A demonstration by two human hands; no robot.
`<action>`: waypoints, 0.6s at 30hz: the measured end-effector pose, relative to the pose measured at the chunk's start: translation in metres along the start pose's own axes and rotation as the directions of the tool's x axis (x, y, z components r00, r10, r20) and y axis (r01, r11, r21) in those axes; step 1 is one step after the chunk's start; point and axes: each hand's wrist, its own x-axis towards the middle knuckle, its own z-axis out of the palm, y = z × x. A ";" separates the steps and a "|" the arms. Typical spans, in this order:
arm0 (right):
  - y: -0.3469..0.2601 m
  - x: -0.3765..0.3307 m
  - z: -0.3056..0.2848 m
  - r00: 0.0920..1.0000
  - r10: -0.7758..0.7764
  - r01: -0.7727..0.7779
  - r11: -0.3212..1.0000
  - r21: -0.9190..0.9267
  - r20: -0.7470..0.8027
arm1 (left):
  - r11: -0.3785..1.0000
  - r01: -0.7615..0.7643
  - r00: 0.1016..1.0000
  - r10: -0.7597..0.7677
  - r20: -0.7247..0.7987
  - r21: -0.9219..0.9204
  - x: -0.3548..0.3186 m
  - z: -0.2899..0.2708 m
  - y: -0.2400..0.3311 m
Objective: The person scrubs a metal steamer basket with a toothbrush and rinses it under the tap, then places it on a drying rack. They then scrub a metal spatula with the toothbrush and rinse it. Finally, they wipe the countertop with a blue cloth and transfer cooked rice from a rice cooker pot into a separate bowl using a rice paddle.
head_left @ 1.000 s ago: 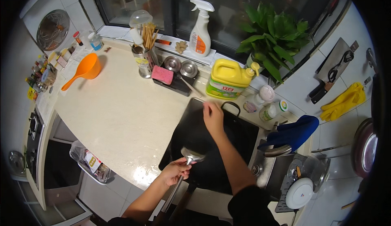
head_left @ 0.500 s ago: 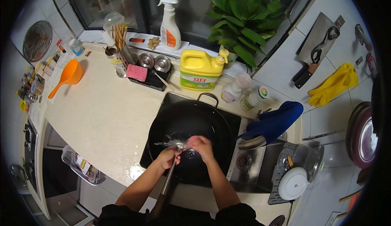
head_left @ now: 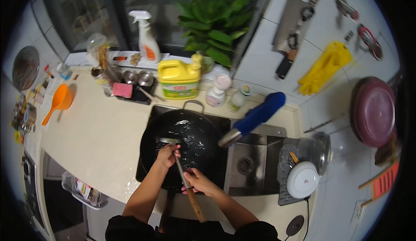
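Note:
A long-handled wok spatula lies slantwise over the near part of the black wok [head_left: 208, 132]. Its metal head [head_left: 168, 140] is over the wok's left side, and its wooden handle [head_left: 197, 205] points back toward me. My left hand [head_left: 166, 155] is closed round the metal shaft just below the head. Lower down, my right hand [head_left: 198, 182] wraps the shaft near the wooden part; whether a cloth or sponge is in that palm is hidden. Water with bright ripples [head_left: 193, 143] sits in the wok.
A steel sink [head_left: 253, 154] adjoins the wok on the right. Over its left edge reaches a metal-tipped spout [head_left: 229, 137] under a blue cover [head_left: 262, 111]. A yellow jug [head_left: 179, 78] stands behind the wok. The drying mat [head_left: 288, 193] holds a white bowl [head_left: 302, 180].
My right hand has moved from beside the spatula head down the shaft toward the wooden handle. Splashing near the head has stopped. The whole view has shifted to the right.

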 end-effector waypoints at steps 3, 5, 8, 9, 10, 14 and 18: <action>0.014 -0.022 -0.009 0.980 -0.196 0.178 0.950 -0.255 -0.045 | 0.995 -0.063 0.997 0.060 0.049 0.079 0.018 -0.022 -0.009; 0.030 -0.025 -0.018 0.975 -0.223 0.207 0.900 -0.384 0.003 | 0.988 -0.149 0.988 0.150 -0.037 0.033 0.009 -0.022 -0.013; 0.038 -0.056 -0.012 0.989 -0.008 0.000 0.998 0.055 0.150 | 0.969 -0.246 0.968 0.246 -0.058 0.002 -0.007 -0.019 -0.018; 0.054 -0.055 -0.014 0.985 -0.071 0.057 0.994 0.092 0.157 | 0.967 -0.254 0.966 0.254 -0.045 0.014 -0.012 -0.017 -0.020; 0.052 -0.063 -0.014 0.988 -0.141 0.146 0.985 -0.093 0.060 | 0.965 -0.262 0.964 0.262 -0.040 0.016 -0.018 -0.014 -0.023; 0.060 -0.098 -0.019 0.851 -0.518 0.350 0.683 -0.641 -0.087 | 0.900 -0.195 0.976 0.139 0.167 0.390 -0.071 -0.008 -0.020; 0.077 -0.126 -0.046 0.818 -0.573 0.335 0.530 -0.779 -0.038 | 0.801 -0.139 0.989 0.086 0.119 0.582 -0.113 -0.017 -0.014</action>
